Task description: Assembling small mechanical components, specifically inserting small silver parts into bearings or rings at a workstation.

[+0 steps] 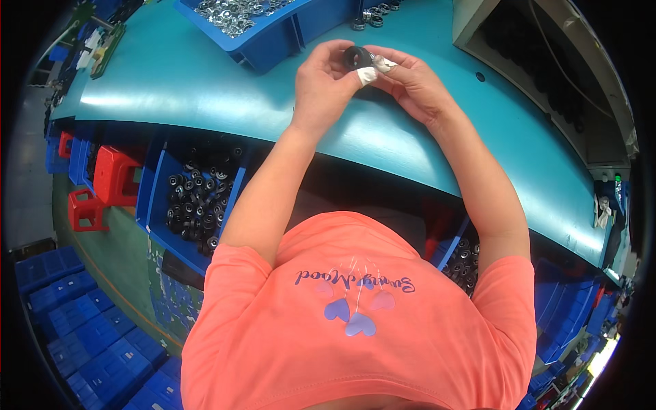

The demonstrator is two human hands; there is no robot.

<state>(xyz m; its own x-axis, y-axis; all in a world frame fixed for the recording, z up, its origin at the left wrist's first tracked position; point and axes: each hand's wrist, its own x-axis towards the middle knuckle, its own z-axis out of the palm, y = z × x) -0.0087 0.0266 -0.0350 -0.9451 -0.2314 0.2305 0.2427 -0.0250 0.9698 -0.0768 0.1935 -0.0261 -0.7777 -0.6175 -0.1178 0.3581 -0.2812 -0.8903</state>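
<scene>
Nearest to me, by the worker's lap, a blue bin (158,181) held a heap of dark, wheel-like parts (198,205), with more dark parts (465,263) on the right. Whether either heap was finished work or stock, I couldn't tell.

Further out, above the teal bench (253,113), the left hand (320,85) gripped a black ring-shaped part (356,59) between thumb and fingers, and the right hand (415,85) pinched its right side; both thumbs wore white wrapping. This piece looked mid-handling to me, neither set down nor released.

Beyond, a blue tray (273,48) held plenty of shiny metal pieces (236,10), so much seemed left to do. A few loose rings (376,18) sat beside it.
</scene>
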